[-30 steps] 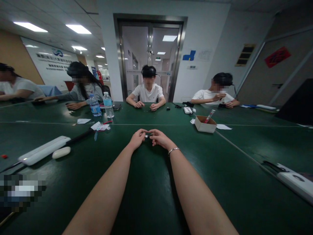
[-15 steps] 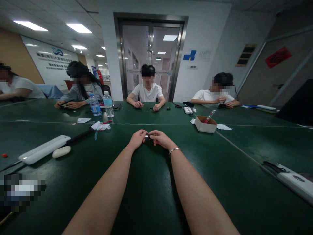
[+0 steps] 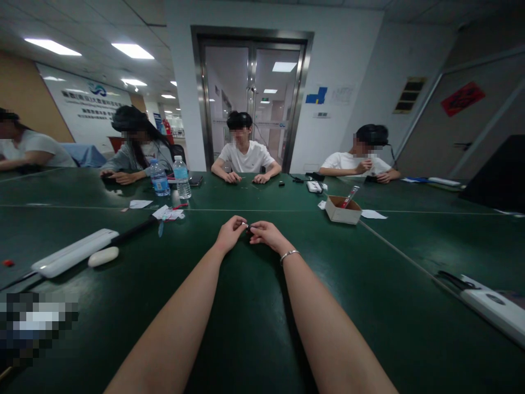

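Above the dark green table, both hands meet at a small black object with a bright, shiny bit on its left side. My left hand is closed, thumb and fingers pinching the shiny left end. From the other side my right hand, with a silver bangle at its wrist, pinches the black part. Fingers cover most of the object, and it is too small to tell its kind.
Beyond my hands stands an open cardboard box holding a red-and-clear item. Two water bottles and paper scraps are left of centre. A long white device and a white oval case lie left. Several people sit around the table.
The small object has turned between my fingers, showing less of its face. My hands stay nearly in place. The person opposite has shifted their head and hands slightly.
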Demonstrator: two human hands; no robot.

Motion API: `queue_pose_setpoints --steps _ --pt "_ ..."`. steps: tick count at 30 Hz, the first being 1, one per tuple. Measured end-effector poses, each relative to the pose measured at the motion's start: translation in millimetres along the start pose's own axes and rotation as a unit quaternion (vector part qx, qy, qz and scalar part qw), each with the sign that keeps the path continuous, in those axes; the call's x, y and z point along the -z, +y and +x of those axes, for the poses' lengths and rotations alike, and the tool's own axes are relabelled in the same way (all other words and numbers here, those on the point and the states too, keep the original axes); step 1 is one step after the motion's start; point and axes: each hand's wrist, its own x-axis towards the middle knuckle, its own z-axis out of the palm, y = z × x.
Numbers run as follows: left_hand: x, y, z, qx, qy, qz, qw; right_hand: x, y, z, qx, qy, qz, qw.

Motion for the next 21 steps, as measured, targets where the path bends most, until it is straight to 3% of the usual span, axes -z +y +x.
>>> queue_pose_setpoints --steps 7,9,11,13,16,20,21 --pt "-8.6 23 0 0.038 0.005 -0.158 0.987 -33 -8 -11 -0.025 0.014 0.152 0.988" --pt "-7.4 31 -4 0.039 -0.013 -0.162 0.986 -40 -9 -16 -0.054 0.013 0.151 0.987" --pt "1.7 38 -15 0.049 -0.044 -0.124 0.990 -42 -11 -25 -0.091 -0.025 0.122 0.988" --pt "20.7 46 -32 0.084 -0.084 -0.072 0.990 -39 -18 -40 -0.128 -0.078 0.053 0.987" --pt "65.0 61 -68 0.154 -0.154 -0.011 0.976 -28 -46 -80 -0.168 -0.113 -0.129 0.971" --pt "136.3 89 -125 0.236 -0.234 0.030 0.943 4 -102 -172 -0.140 -0.174 -0.375 0.900" --pt "153.4 96 -139 0.250 -0.238 0.048 0.937 18 -113 -200 -0.120 -0.159 -0.425 0.883"
